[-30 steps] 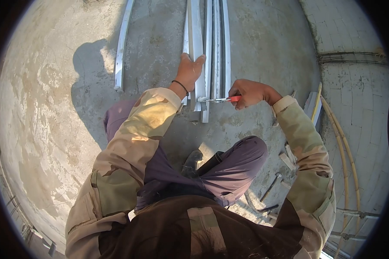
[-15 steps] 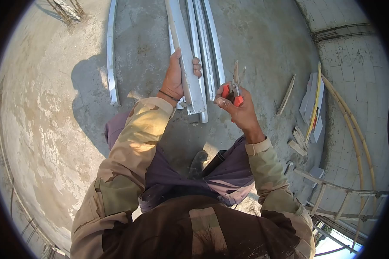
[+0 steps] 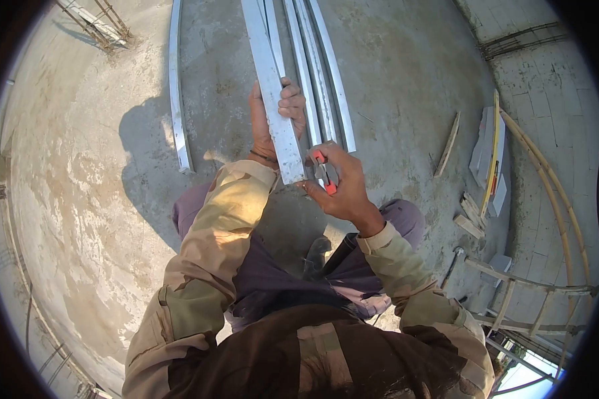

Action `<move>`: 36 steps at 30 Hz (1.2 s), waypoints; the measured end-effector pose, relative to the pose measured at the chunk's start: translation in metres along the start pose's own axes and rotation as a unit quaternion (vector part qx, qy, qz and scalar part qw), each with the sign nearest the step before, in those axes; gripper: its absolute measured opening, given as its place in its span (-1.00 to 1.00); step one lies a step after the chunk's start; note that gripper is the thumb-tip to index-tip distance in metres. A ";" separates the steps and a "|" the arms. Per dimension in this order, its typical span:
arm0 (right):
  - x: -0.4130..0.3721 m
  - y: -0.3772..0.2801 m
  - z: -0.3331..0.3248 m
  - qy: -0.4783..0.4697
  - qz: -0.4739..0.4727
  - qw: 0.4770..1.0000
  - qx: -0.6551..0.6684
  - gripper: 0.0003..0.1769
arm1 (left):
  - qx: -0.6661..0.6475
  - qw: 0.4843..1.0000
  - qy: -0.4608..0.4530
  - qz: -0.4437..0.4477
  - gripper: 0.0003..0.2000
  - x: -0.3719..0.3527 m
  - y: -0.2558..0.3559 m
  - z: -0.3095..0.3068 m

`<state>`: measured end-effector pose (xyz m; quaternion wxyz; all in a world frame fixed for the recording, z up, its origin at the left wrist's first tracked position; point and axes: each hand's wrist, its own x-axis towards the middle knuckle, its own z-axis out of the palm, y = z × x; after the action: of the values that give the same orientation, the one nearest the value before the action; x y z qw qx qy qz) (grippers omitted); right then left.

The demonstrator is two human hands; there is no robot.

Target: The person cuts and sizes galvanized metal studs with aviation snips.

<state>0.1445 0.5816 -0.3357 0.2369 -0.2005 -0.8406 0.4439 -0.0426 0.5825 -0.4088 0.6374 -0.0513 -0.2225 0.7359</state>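
My left hand (image 3: 262, 132) is wrapped round a long, pale metal channel (image 3: 273, 110), its fingers curling over the right side. The near end of the channel tilts down towards me. Closed round red-handled snips (image 3: 331, 189), my right hand (image 3: 350, 186) is right at that near end, with its thumb and fingertips at the corner. The snips' blades are mostly hidden by the hand. Just beyond both hands, several more metal channels (image 3: 321, 80) lie lengthwise on the concrete floor.
A separate metal channel (image 3: 178, 100) lies to the left. On the right are a wood strip (image 3: 447, 144), a yellow level (image 3: 492, 153), white board pieces (image 3: 480, 156), bent poles (image 3: 546, 179) and a ladder-like frame (image 3: 512, 290). Rebar (image 3: 110, 20) sticks up at the far left.
My right hand has moved left with the snips, from apart to the channel's near end. The held channel has turned, showing its broad face, and its near end has shifted slightly left.
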 end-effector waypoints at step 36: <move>-0.080 -0.071 0.019 0.096 0.258 0.959 0.072 -0.72 | 0.328 0.903 0.271 0.059 -0.50 0.009 -0.007 -0.029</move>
<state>0.1890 0.4877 -0.3027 0.2075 -0.4343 -0.6995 0.5281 -0.0271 0.5998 -0.4304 0.6094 -0.0499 0.2158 0.7613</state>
